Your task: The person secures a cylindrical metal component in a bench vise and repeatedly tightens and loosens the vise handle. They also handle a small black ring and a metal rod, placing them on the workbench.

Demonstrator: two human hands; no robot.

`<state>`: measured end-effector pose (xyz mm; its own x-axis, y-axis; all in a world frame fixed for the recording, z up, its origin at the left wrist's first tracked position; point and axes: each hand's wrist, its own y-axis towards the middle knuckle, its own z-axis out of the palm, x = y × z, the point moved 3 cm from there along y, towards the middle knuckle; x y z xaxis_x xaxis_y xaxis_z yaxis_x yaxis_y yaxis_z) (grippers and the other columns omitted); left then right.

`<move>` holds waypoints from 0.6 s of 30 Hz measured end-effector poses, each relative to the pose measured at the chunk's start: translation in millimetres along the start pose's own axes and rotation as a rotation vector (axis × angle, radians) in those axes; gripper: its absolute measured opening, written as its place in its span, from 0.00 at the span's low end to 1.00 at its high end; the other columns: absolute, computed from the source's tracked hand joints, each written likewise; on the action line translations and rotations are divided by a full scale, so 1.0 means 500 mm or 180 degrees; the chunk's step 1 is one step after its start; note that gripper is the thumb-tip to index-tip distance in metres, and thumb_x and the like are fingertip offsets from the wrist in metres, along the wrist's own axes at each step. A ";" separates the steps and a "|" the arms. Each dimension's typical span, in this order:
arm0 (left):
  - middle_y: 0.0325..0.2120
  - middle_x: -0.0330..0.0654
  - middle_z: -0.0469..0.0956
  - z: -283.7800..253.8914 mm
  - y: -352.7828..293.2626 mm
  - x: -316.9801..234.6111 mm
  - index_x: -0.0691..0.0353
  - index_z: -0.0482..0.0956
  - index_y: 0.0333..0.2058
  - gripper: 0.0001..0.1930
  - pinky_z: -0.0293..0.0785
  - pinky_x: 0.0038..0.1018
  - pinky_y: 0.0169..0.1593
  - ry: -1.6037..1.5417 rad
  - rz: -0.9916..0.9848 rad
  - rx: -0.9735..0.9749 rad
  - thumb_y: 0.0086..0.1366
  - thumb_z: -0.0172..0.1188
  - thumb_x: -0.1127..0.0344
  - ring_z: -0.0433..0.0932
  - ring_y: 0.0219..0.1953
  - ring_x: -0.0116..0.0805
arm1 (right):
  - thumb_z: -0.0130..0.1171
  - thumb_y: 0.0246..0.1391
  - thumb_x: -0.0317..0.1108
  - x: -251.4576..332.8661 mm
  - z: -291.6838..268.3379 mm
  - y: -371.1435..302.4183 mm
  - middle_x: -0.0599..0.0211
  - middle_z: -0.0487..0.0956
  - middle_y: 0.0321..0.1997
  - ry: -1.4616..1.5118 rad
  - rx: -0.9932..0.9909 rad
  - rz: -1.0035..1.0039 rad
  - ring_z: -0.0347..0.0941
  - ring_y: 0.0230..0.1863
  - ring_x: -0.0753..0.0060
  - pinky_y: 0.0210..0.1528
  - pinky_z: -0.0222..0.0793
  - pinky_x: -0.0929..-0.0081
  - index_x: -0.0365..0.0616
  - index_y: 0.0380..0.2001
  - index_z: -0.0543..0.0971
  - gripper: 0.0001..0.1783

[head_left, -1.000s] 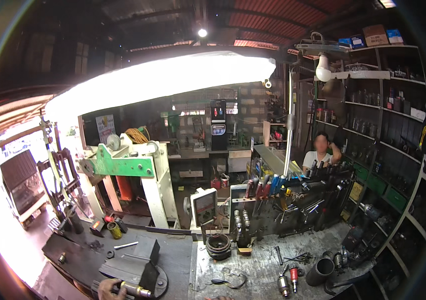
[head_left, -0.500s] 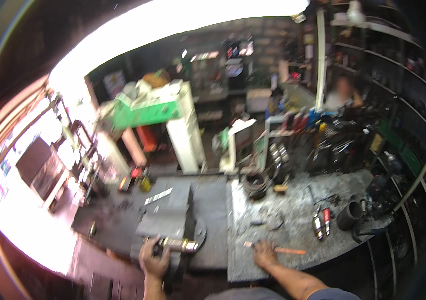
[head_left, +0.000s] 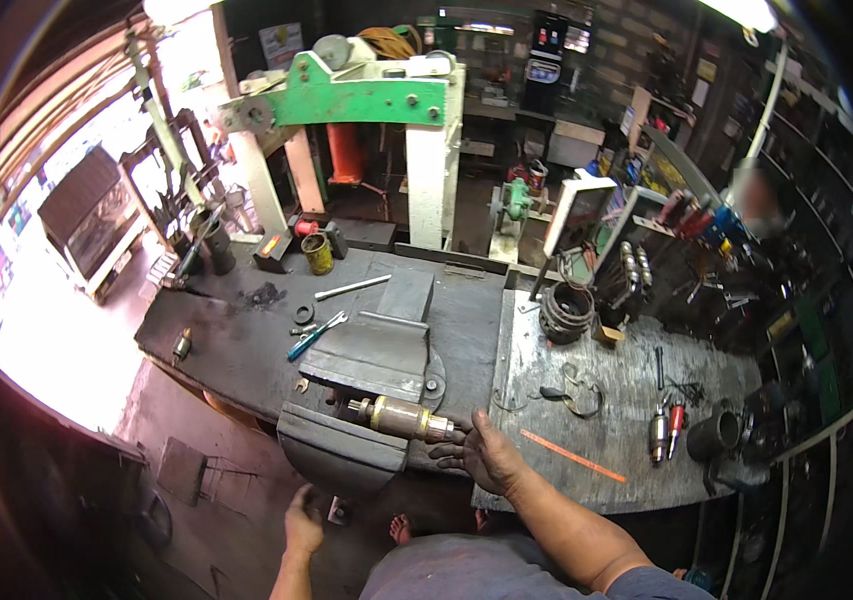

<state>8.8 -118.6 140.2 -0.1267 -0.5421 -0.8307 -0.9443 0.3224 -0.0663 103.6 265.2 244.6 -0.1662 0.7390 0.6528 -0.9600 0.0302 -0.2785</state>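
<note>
A motor armature [head_left: 403,417], with a brown wound body, yellowish bands and a copper-coloured end, lies across the jaws of a dark bench vise [head_left: 341,450]. My right hand [head_left: 483,458] is beside the copper-coloured end, thumb raised and fingers apart. The fingertips are close to that end; whether they touch it I cannot tell. Below and in front of the vise, my left hand [head_left: 303,525] hangs with fingers loosely bent, thumb apart and nothing visible in it. A thin orange strip [head_left: 573,456] lies on the metal bench top to the right of my right hand.
Behind the vise lie a blue-handled wrench [head_left: 316,335] and a metal bar [head_left: 352,288]. A yellow can [head_left: 317,254] stands farther back. On the right are a ringed metal housing [head_left: 566,312], a red-handled screwdriver [head_left: 675,430] and a dark cylinder [head_left: 714,436]. A green press frame [head_left: 346,100] rises behind.
My left hand has let go of the armature and dropped below the vise. My right hand has left the orange strip and moved left to the armature's end. The view has shifted.
</note>
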 end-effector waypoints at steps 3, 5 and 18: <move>0.49 0.51 0.83 0.097 -0.055 0.000 0.63 0.80 0.55 0.20 0.76 0.37 0.60 -0.0342 -0.0140 0.0537 0.64 0.58 0.78 0.82 0.54 0.46 | 0.42 0.71 0.76 0.018 0.016 0.013 0.56 0.82 0.62 -0.0122 0.0223 0.0335 0.81 0.56 0.61 0.61 0.75 0.63 0.40 0.73 0.68 0.51; 0.46 0.51 0.83 0.154 -0.058 -0.002 0.62 0.81 0.52 0.18 0.76 0.37 0.59 -0.0606 0.0163 -0.0040 0.62 0.61 0.78 0.82 0.53 0.48 | 0.39 0.70 0.78 0.021 0.012 0.012 0.56 0.82 0.62 -0.0261 0.0213 0.0465 0.81 0.57 0.61 0.62 0.74 0.62 0.39 0.73 0.69 0.53; 0.43 0.45 0.86 0.276 -0.022 0.254 0.62 0.86 0.47 0.13 0.80 0.39 0.52 0.0977 0.0357 0.0420 0.66 0.69 0.65 0.84 0.46 0.46 | 0.50 0.68 0.76 -0.019 -0.051 0.002 0.52 0.78 0.67 -0.0191 -0.0003 0.0667 0.77 0.62 0.64 0.67 0.70 0.64 0.28 0.74 0.65 0.57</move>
<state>45.0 -83.8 -40.7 -0.3318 -0.6992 -0.6332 -0.8744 0.4799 -0.0716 109.8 275.3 220.2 -0.3753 0.6877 0.6215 -0.9028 -0.1193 -0.4132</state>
